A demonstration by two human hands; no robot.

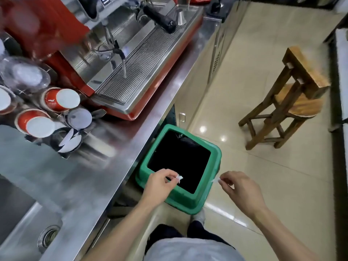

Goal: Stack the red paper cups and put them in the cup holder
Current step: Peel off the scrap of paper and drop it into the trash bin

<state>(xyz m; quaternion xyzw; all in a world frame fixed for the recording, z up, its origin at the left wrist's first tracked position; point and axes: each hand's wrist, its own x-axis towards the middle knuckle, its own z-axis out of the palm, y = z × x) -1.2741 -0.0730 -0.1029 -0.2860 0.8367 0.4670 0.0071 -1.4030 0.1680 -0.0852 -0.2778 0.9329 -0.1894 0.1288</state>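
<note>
A: Where are the hands?

B: Both hang over the green bin [143, 167] on the floor at six o'clock. The left hand [159, 182] has its fingers pinched on a small clear scrap [179, 178] above the bin's black opening. The right hand [240, 187] pinches another thin clear scrap [215, 180] just past the bin's right rim.

A: And the cups?

B: The red paper cups [56, 99] stand bottoms-up in the cup holder [66, 142] on the steel table [105, 157] at nine o'clock, a second stack [33, 122] just below the first, beside the red espresso machine [120, 59]. A wooden stool [293, 95] stands at three o'clock.
</note>
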